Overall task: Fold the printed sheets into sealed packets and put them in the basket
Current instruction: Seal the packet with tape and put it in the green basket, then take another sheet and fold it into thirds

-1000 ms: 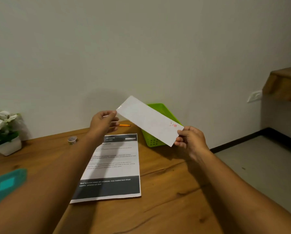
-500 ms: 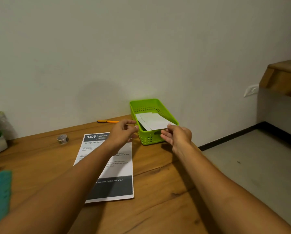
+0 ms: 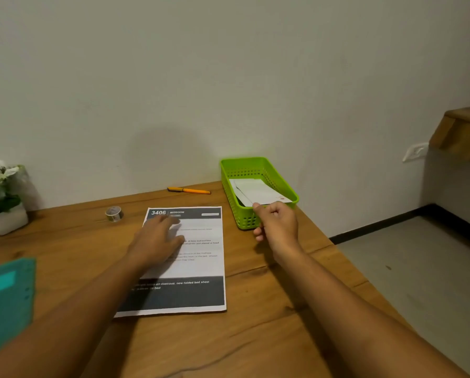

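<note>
A white folded packet [image 3: 258, 192] with a small red seal lies in the green basket [image 3: 288, 193] at the table's far right, on top of another folded paper. My right hand [image 3: 277, 223] hangs just in front of the basket with its fingers loosely curled. One fingertip is at the packet's near edge, and the hand grips nothing. A flat printed sheet [image 3: 198, 257], headed "3406 BEDROOM", lies in the middle of the table. My left hand [image 3: 157, 240] rests on its upper left part with the fingers spread; it is motion-blurred.
A small tape roll [image 3: 113, 214] and an orange pen [image 3: 188, 190] lie near the wall behind the sheet. A potted white plant [image 3: 2, 197] stands at far left, a teal mat [image 3: 6, 301] at the left edge. The wooden table [image 3: 269, 323] ends at right above the floor.
Both hands lowered the packet into the basket and let it go. My left hand then moved left and down onto the printed sheet, while my right hand drew back slightly.
</note>
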Available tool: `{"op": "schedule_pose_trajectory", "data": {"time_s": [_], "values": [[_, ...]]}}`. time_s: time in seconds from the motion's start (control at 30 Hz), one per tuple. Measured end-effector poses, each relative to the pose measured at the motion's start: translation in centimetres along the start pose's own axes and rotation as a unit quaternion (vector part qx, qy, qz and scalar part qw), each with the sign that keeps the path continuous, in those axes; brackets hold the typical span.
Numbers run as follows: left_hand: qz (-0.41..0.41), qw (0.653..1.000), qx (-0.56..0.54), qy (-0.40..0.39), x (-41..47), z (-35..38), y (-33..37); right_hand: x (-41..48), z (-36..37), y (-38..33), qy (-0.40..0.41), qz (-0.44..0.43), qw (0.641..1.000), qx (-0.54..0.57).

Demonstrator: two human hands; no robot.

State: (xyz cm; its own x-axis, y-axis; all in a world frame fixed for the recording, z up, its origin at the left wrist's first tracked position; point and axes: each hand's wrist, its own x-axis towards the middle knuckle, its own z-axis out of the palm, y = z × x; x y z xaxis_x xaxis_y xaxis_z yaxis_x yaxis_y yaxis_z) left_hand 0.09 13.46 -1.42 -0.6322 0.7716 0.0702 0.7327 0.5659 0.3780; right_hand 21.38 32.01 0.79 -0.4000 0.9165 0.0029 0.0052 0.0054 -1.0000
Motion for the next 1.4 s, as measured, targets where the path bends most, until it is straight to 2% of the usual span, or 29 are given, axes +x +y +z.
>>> {"op": "schedule_pose_trajectory", "data": {"time_s": [0.07, 0.2, 0.27, 0.37, 0.47, 0.53, 0.63, 0.77, 0.9, 1.1, 1.23, 1.3, 1.4], "values": [[-0.015, 0.999, 0.044, -0.002, -1.7, 0.0, -1.9, -1.0, 1.6, 0.4, -0.042, -0.028, 0.999, -0.021], [-0.042, 0.997, 0.058, 0.031, -5.3, 0.0, -3.3, -2.9, 5.8, 1.4, -0.108, -0.067, 0.988, -0.085], [-0.051, 0.996, 0.063, 0.046, -6.8, -0.1, -3.6, -3.7, 8.1, 2.0, -0.129, -0.124, 0.968, -0.175], [-0.064, 0.994, 0.071, 0.057, -8.7, -0.3, -3.9, -5.5, 11.0, 2.4, -0.186, -0.262, 0.881, -0.348], [-0.073, 0.992, 0.061, 0.087, -9.3, -0.9, -4.9, -7.4, 13.3, 2.4, -0.261, -0.35, 0.799, -0.414], [-0.07, 0.991, 0.068, 0.09, -8.8, -1.7, -6.0, -8.2, 14.6, 2.4, -0.306, -0.361, 0.773, -0.424], [-0.058, 0.994, 0.09, 0.017, -7.5, -2.0, -7.9, -8.3, 16.2, 3.1, -0.355, -0.376, 0.731, -0.446], [-0.051, 0.99, 0.128, -0.013, -6.9, -1.2, -9.2, -8.0, 16.7, 4.7, -0.409, -0.344, 0.683, -0.499], [-0.05, 0.99, 0.134, -0.01, -6.9, -1.2, -9.2, -7.2, 16.5, 5.3, -0.416, -0.33, 0.665, -0.525], [-0.064, 0.988, 0.138, -0.02, -6.9, -1.2, -9.3, -1.2, 13.1, 4.9, -0.352, -0.242, 0.672, -0.605], [-0.101, 0.982, 0.155, -0.028, -6.4, -0.6, -8.1, -0.3, 12.2, 5.2, -0.346, -0.246, 0.67, -0.609], [-0.071, 0.984, 0.158, -0.034, -5.9, -0.2, -6.6, -0.4, 12.4, 5.3, -0.341, -0.25, 0.673, -0.607], [0.03, 0.986, 0.151, -0.059, -5.1, 0.4, -5.1, -0.4, 12.3, 5.4, -0.337, -0.251, 0.679, -0.601]]}}
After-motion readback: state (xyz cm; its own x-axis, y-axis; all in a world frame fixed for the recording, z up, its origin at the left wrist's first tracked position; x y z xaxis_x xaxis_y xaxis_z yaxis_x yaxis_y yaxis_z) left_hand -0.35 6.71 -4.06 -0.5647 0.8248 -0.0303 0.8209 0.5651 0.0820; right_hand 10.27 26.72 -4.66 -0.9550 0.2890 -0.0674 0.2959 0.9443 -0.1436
